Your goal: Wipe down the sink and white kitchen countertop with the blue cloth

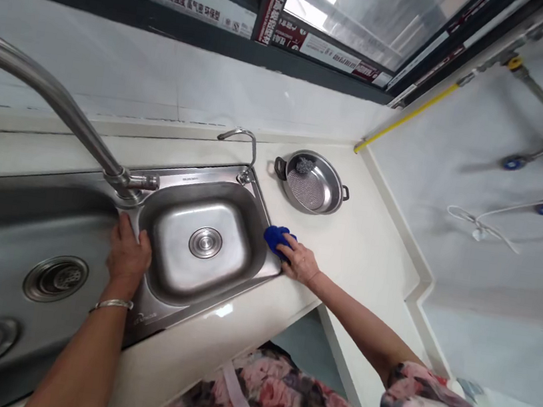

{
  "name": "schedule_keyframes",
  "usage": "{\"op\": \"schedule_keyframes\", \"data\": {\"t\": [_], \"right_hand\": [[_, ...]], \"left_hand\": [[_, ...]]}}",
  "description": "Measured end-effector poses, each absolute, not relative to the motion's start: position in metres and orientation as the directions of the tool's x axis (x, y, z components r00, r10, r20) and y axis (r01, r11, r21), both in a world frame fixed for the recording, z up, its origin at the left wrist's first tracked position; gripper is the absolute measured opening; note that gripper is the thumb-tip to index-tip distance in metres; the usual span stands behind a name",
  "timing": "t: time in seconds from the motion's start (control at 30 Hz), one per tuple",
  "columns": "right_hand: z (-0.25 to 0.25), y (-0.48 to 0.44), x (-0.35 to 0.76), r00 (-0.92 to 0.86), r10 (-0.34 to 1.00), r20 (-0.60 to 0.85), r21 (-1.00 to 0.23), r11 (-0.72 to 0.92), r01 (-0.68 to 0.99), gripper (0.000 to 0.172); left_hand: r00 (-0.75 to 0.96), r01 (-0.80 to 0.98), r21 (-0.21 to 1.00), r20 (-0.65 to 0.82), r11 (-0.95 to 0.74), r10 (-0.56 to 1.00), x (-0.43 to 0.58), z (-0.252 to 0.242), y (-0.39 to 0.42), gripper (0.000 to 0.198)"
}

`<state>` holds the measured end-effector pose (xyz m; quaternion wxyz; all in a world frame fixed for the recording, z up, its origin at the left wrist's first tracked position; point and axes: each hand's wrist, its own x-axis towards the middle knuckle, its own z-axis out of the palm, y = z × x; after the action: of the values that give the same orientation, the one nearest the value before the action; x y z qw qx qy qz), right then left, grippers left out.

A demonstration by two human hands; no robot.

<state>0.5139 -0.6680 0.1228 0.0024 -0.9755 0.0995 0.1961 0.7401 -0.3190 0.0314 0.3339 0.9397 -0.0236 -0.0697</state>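
- The right hand (300, 261) has its fingers closed over a bunched royal-blue cloth (275, 238), which lies under and ahead of the fingertips, on the right rim of a two-basin stainless-steel sink (219, 175).
- The left hand (127, 254) rests on the steel divider between the basins, fingers close together and pointing away from the body, thumb slightly apart. A silver-coloured bracelet (113, 304) circles the wrist behind them.
- Just ahead of the left fingertips stands the base of a tall, curved, brushed-metal faucet (64, 100).
- Between the two sets of fingers, a round metal drain (205, 243) sits in the right basin.
- To the left of the left fingers, a second round drain with a darker rim (55, 278) sits in the left basin.
- Beyond the right fingers, on the cream-white countertop (361, 243), is a round, two-handled steel pan (326, 194) with a grey scourer (305, 165) inside.
- Ahead and to the left of the right fingers rises a slim, hooked metal faucet (253, 154).
- Farthest from the fingers are a yellow pipe (407, 118) and a dark window frame (320, 72).
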Motion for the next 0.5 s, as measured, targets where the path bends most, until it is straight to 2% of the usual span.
{"op": "schedule_keyframes", "data": {"t": [0.17, 0.3, 0.43, 0.5], "right_hand": [[0.125, -0.624, 0.497, 0.829, -0.244, -0.503, -0.17, -0.912, -0.372, 0.04], [0.112, -0.586, 0.524, 0.834, -0.286, -0.471, -0.291, -0.842, -0.454, 0.032], [0.106, -0.571, 0.553, 0.879, -0.22, -0.423, -0.49, -0.76, -0.426, 0.042], [0.116, -0.585, 0.564, 0.913, -0.234, -0.335, -0.596, -0.698, -0.397, 0.05]], "left_hand": [[0.989, 0.004, 0.634, -0.118, -0.774, -0.091, 0.741, 0.035, -0.32, 0.071], [0.99, -0.014, 0.653, -0.096, -0.758, -0.101, 0.739, 0.034, -0.319, 0.068], [0.995, -0.025, 0.656, -0.058, -0.754, -0.083, 0.738, 0.029, -0.319, 0.067], [0.995, -0.017, 0.649, -0.062, -0.76, -0.075, 0.739, 0.027, -0.319, 0.066]]}}
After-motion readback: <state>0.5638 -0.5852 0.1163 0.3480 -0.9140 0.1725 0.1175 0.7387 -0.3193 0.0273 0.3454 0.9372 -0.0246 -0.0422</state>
